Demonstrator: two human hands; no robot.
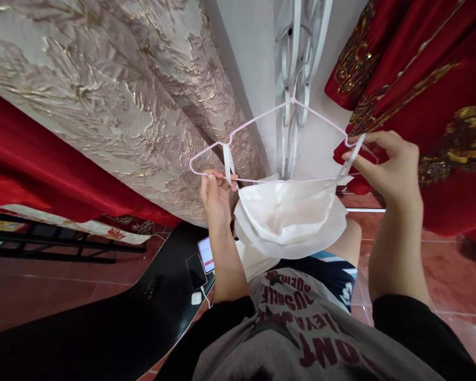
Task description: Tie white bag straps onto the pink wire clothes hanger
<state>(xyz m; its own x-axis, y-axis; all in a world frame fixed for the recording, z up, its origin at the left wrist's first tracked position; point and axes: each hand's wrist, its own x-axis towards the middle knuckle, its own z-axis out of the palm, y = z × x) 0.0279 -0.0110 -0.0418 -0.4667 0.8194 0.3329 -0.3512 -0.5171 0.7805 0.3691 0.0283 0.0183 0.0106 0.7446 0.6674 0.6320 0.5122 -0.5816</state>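
Note:
A thin pink hanger (262, 119) hangs by its metal hook from a white metal wall fixture (289, 151). From its notches, two narrow straps carry a white strappy garment (287, 211), which drapes below the lower bar with its neckline open toward me. My left hand (217, 198) is closed at the hanger's lower left corner, fingers on the bar beside the left strap. At the right end, thumb and fingers of my right hand (392, 164) pinch around the right strap (354, 156) close to the notch.
Pale embossed curtain fabric (143, 106) hangs on the left beside red cloth (55, 164). Red gold-trimmed cloth (452, 121) hangs at right. On a black bench (115, 328) lie two phones, the dark one (196, 271) nearer, and a small white charging case (196, 298).

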